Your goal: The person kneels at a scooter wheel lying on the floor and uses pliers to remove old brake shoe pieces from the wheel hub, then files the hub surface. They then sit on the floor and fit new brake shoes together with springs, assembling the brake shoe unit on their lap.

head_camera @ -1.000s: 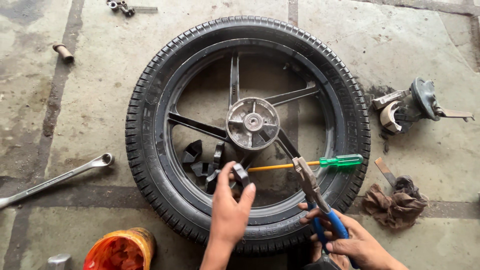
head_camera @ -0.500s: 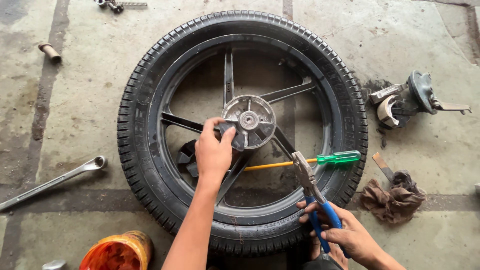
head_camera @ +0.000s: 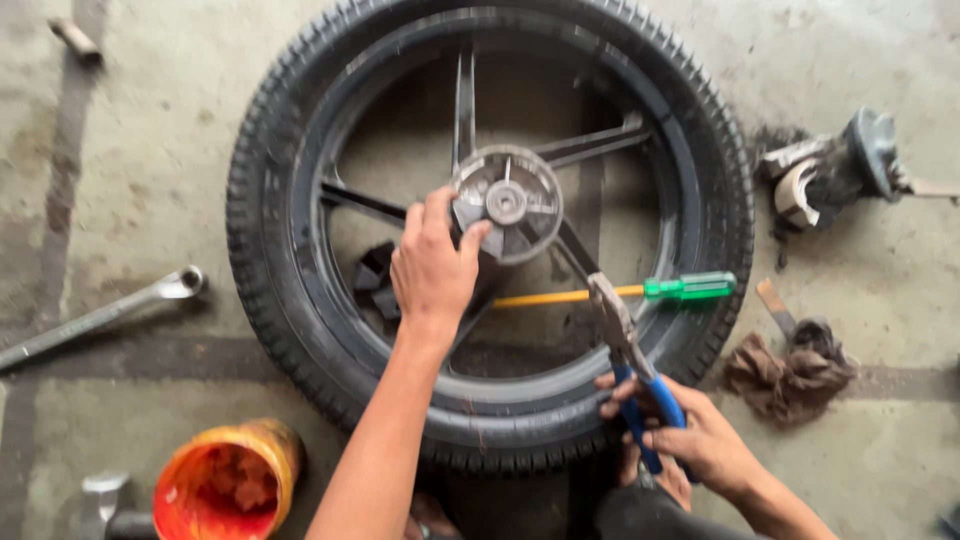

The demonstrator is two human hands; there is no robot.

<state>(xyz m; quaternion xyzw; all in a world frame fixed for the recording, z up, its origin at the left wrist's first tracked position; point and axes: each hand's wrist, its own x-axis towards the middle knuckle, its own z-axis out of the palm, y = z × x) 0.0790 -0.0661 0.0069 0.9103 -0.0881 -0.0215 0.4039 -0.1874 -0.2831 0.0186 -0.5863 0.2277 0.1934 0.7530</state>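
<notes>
A black motorcycle wheel with its tyre lies flat on the concrete floor. My left hand reaches over the rim to the left side of the grey hub, its fingers closed on a small black rubber block pressed against the hub. My right hand sits at the tyre's near edge and grips blue-handled pliers, whose jaws point up-left over the rim. A screwdriver with a green handle and a yellow shaft lies across the rim just beside the pliers' jaws. More black rubber blocks lie on the floor between the spokes.
A long steel spanner lies left of the wheel. An orange tub of grease stands at the lower left. A brown rag and a dirty brake part lie to the right. A short cylinder rests top left.
My left hand lifted a black rubber block from the pile between the spokes and carried it up to the hub. My right hand stayed put with the pliers.
</notes>
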